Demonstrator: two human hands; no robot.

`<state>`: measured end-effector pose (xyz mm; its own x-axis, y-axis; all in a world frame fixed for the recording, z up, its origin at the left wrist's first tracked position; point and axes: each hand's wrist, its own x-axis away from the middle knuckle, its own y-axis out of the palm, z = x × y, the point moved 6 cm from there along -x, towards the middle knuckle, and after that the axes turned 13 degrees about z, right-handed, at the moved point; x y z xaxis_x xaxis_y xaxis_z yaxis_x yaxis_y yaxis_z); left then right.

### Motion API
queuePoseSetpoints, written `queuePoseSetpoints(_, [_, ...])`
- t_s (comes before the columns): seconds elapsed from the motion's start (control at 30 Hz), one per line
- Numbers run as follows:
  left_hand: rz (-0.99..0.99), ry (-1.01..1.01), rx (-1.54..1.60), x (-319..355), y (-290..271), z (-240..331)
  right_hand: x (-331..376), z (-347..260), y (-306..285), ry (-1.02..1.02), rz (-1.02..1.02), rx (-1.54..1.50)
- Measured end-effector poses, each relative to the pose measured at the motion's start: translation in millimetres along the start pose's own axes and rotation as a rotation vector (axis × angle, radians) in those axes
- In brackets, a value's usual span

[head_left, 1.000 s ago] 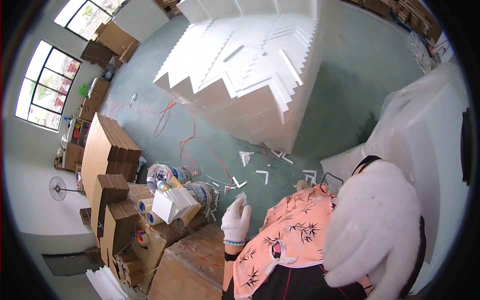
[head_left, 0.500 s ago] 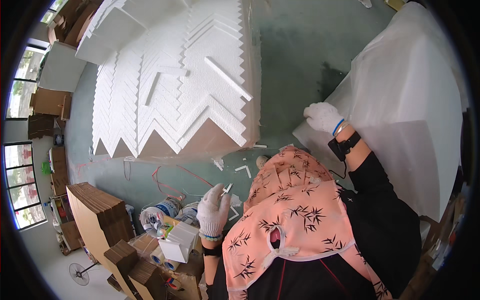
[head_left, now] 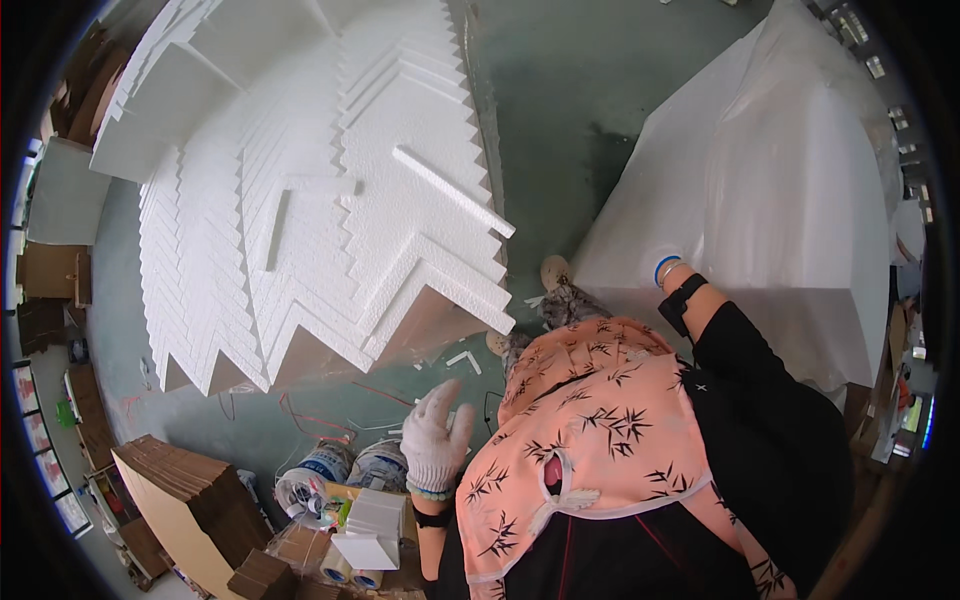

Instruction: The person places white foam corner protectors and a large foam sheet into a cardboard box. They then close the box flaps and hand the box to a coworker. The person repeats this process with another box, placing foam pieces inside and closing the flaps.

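My left hand [head_left: 437, 440], in a white knit glove with beads at the wrist, is raised above the floor near the buckets. Its fingers are stretched and the thumb stands apart; nothing shows in it. My right arm reaches to a large white block-shaped stack [head_left: 740, 180] wrapped in clear plastic film [head_left: 800, 130]. Past the blue wristband, the white-gloved right hand cannot be made out against the film, so its fingers are hidden. Ahead on the left stands a big stack of white foam corner pieces [head_left: 430, 210], with a loose foam strip [head_left: 455, 190] lying on top.
Small foam scraps [head_left: 462, 358] and red strapping [head_left: 310, 420] lie on the green floor [head_left: 550, 130]. At lower left are flattened cardboard boxes [head_left: 190, 500], plastic buckets [head_left: 325, 465] and white foam panels [head_left: 372, 530]. My feet [head_left: 555, 270] stand between the stacks.
My right hand has moved down onto the wrapped stack. A small light item seen at my left fingertips no longer shows, and those fingers are straighter. The view has turned slightly.
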<state>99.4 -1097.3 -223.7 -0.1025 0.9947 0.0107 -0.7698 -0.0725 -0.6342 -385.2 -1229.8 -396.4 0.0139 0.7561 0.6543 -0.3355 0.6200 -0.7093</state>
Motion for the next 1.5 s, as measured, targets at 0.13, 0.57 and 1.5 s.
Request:
queuePoseSetpoints(0.13, [0.099,-0.153,0.020,21,-17,-19,-11,46,80,-0.011,-0.368,-0.015])
queuePoseSetpoints(0.57, [0.349,-0.271,0.004,24,-11,18,-108,-20,-155,-0.213,0.069,-0.133])
queuePoseSetpoints(1.5, [0.560,-0.036,-0.374,-310,46,302,-310,-40,-883,-1.148,1.222,-0.730])
